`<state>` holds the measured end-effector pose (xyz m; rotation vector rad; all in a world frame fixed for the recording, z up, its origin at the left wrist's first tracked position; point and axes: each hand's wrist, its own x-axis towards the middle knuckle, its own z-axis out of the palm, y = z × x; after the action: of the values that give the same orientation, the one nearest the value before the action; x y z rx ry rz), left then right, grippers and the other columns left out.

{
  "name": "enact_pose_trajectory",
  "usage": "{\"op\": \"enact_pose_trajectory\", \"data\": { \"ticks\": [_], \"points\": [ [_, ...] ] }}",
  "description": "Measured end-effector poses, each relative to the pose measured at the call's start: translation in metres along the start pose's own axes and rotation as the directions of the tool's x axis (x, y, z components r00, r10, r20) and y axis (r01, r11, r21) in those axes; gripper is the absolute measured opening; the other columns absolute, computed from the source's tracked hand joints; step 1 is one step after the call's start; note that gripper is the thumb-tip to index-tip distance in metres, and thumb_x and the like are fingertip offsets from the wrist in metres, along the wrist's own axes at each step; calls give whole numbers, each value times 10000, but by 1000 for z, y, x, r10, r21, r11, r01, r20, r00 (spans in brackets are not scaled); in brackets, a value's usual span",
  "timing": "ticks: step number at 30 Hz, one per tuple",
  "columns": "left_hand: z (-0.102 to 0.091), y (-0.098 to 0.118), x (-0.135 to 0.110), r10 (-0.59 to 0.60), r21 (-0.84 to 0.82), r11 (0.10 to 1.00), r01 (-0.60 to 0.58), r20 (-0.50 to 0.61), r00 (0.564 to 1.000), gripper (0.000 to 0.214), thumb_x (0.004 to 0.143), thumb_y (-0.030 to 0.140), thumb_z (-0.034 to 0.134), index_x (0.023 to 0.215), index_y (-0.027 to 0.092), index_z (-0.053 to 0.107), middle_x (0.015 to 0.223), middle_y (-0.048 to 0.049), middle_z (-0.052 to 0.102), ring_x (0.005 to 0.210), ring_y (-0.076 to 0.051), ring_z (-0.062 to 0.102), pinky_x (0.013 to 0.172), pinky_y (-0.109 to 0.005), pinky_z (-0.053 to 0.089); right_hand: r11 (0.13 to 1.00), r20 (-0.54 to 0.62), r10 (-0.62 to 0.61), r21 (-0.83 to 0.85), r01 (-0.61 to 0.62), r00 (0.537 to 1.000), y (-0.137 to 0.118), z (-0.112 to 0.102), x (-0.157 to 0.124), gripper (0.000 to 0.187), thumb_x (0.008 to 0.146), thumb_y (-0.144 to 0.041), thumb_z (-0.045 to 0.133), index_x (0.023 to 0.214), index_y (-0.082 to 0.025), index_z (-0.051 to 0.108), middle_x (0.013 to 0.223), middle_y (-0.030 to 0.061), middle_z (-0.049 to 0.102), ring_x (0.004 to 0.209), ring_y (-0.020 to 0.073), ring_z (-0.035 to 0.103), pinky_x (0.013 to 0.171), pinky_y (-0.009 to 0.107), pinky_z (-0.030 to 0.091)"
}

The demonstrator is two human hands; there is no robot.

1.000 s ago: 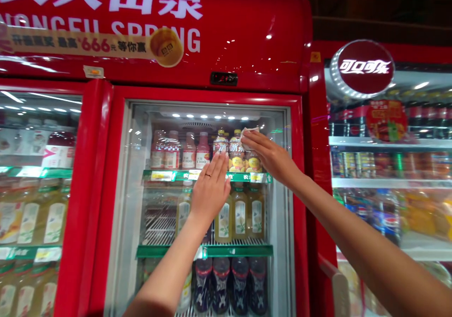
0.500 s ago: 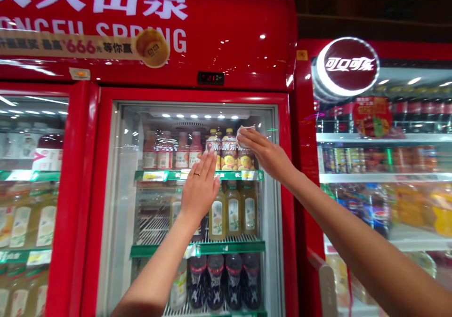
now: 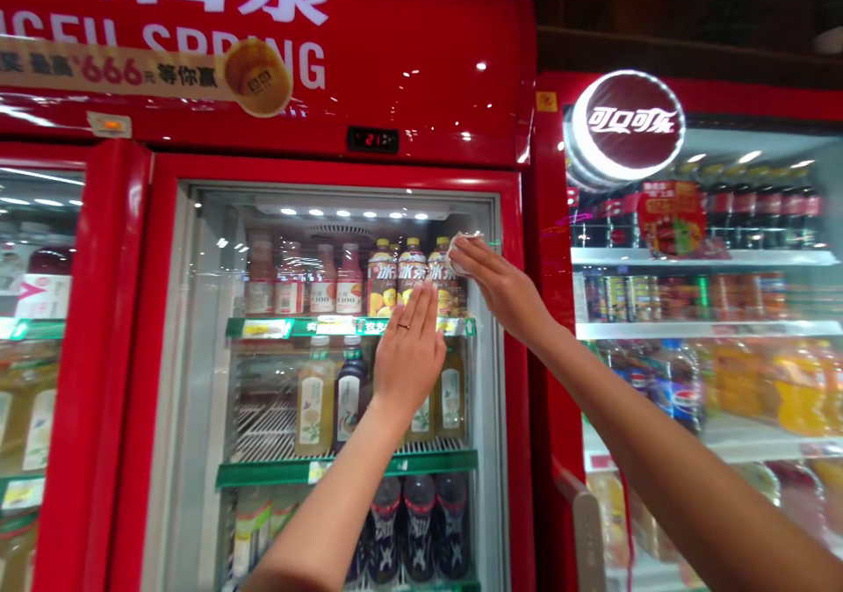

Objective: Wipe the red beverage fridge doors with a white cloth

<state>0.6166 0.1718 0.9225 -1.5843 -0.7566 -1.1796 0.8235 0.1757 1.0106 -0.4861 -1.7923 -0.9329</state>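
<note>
My left hand [image 3: 409, 355] lies flat with fingers stretched out against the glass door [image 3: 204, 381] of a red drinks fridge [image 3: 408, 83]; a ring shows on one finger. My right hand [image 3: 504, 289] presses a small white cloth [image 3: 462, 245] against the upper right of the same glass, fingers lying over it. Behind the glass, bottles [image 3: 299, 277] stand on green-edged shelves [image 3: 263, 328].
A second red fridge door [image 3: 39, 328] stands to the left. To the right is a red cola cooler with a round lit sign [image 3: 627, 126], shelves of cans and bottles [image 3: 698, 298], and a grey door handle [image 3: 586, 530].
The view has shifted right, so the fridge sits further left in frame. My left hand has slid a little to the right on the glass; my right hand stays near the upper right corner with the cloth.
</note>
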Motion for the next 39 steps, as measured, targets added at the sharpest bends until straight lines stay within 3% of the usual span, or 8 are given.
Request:
{"op": "enact_pose_trajectory", "data": {
  "ticks": [8, 13, 17, 25, 33, 39],
  "points": [
    [1, -2, -4, 10, 0, 1000, -10, 12, 1000, 854, 1087, 199, 398, 1706, 124, -185, 1773, -98, 322, 1630, -246, 383, 1303, -449, 395, 992, -168, 114, -33, -121, 979, 18, -3, 26, 578, 1095, -166, 460, 1580, -467, 545, 1660, -71, 539, 1561, 259, 494, 1304, 519, 475],
    [2, -1, -5, -5, -32, 999, 6, 38, 999, 867, 1086, 199, 405, 1704, 151, -201, 1788, -89, 273, 1643, -254, 354, 1335, -461, 354, 998, -66, 61, 9, -60, 996, 14, -10, 3, 620, 1093, -147, 435, 1608, -489, 494, 1671, -98, 521, 1571, 238, 481, 1328, 526, 442],
    [2, -1, -6, -10, -41, 999, 11, 23, 1000, 873, 1083, 191, 416, 1709, 175, -193, 1785, -81, 270, 1637, -250, 367, 1346, -457, 338, 999, -27, 34, 38, -33, 999, 20, -21, -14, 568, 1102, -167, 435, 1581, -451, 545, 1663, -79, 537, 1565, 228, 490, 1336, 529, 425],
    [1, -1, -6, -31, -80, 996, 34, 37, 999, 879, 1079, 179, 415, 1712, 217, -193, 1791, -67, 261, 1636, -271, 368, 1355, -494, 338, 980, -219, 200, 59, -192, 955, 22, -10, 17, 528, 1091, -210, 449, 1532, -457, 602, 1610, -54, 601, 1558, 251, 502, 1304, 556, 459],
    [0, 1, -6, -38, -64, 997, 42, 61, 997, 879, 1080, 184, 407, 1705, 199, -211, 1791, -80, 261, 1638, -283, 365, 1345, -504, 358, 986, -214, 167, 41, -162, 962, 4, -9, -34, 510, 1114, -237, 447, 1548, -474, 577, 1602, -44, 610, 1524, 242, 545, 1284, 557, 497],
    [0, 1, -6, -35, -37, 999, 37, 58, 998, 887, 1078, 184, 422, 1711, 211, -198, 1789, -65, 274, 1639, -275, 364, 1346, -499, 355, 992, -165, 128, 36, -124, 978, 10, -16, -26, 476, 1109, -237, 484, 1524, -427, 619, 1608, -25, 609, 1528, 266, 541, 1295, 564, 479]
  ]
}}
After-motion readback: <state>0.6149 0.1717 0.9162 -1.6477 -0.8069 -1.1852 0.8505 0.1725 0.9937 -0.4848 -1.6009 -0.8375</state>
